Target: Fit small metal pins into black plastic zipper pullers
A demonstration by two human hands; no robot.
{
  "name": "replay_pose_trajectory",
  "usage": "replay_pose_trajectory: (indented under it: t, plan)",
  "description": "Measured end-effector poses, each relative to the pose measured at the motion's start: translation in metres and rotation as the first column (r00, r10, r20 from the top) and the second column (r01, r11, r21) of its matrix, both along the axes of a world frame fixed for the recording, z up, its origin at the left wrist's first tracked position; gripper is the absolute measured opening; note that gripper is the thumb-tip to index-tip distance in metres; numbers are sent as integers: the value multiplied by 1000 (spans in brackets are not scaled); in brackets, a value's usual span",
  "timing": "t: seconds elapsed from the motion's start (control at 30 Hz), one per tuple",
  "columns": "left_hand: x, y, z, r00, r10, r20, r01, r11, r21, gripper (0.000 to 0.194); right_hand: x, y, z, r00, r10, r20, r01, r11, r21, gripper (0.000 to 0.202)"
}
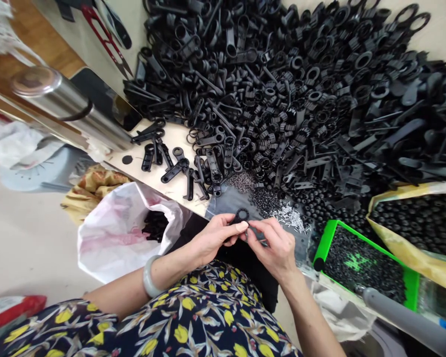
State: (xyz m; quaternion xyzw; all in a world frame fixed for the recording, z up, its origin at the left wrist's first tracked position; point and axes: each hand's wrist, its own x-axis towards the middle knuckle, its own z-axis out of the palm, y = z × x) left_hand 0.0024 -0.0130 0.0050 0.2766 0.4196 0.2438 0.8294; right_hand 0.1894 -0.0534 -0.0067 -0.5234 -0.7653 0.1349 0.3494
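Note:
In front of my lap, my left hand (218,235) grips a black plastic part with a round ring end (241,214), thumb laid across it. My right hand (274,243) meets it from the right, its fingertips pinched at the part's near edge; anything small between them is too hidden to name. Just beyond my hands, small silvery pins (292,217) lie on a dark sheet (226,198). Tiny black pieces (266,200) and a heap of small brownish pieces (241,182) lie beside them.
A large pile of black plastic parts (275,89) covers the table. At right are a green tray (329,238) of small black bits and a yellow bag (397,233) of black beads. At left stand a steel flask (67,101), red-handled scissors (102,32) and a white bag (111,233).

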Motion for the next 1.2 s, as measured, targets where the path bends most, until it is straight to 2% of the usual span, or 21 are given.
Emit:
replay_pose_trajectory:
  t: [0.13, 0.27, 0.43, 0.53, 0.77, 1.0, 1.1, 1.2]
  plan:
    - [1, 1, -3, 998, 64, 1, -64, 997, -44, 36, -1, 1, 0, 1000, 1, 12, -1, 1000, 11, 16]
    - [0, 1, -5, 996, 85, -1, -85, 994, -64, 37, 0, 1, 2, 998, 35, -57, -39, 997, -69, 21]
    - [-1, 0, -2, 999, 50, -10, -50, 998, -40, 41, 3, 1, 2, 979, 8, -205, -44, 984, -172, 17]
    - [0, -1, -2, 999, 33, -10, -33, 999, -29, 42, 4, 3, 1, 971, 1, -238, -53, 976, -210, 14]
    - [2, -2, -4, 999, 14, -43, -14, 1000, 11, 44, 7, 6, 5, 985, 52, -166, -79, 984, -162, 12]
    - [2, -3, 0, 994, 2, -108, 8, 996, 85, 45, 17, 10, 5, 981, 192, 27, -189, 978, -85, 13]
    - [2, -3, 0, 996, -16, -84, 22, 997, 70, 43, 18, 11, 3, 982, 187, 31, -184, 980, -80, 13]
    - [1, -1, 0, 999, -23, -34, 23, 1000, -6, 37, 17, 12, 2, 990, 134, -31, -136, 987, -86, 12]
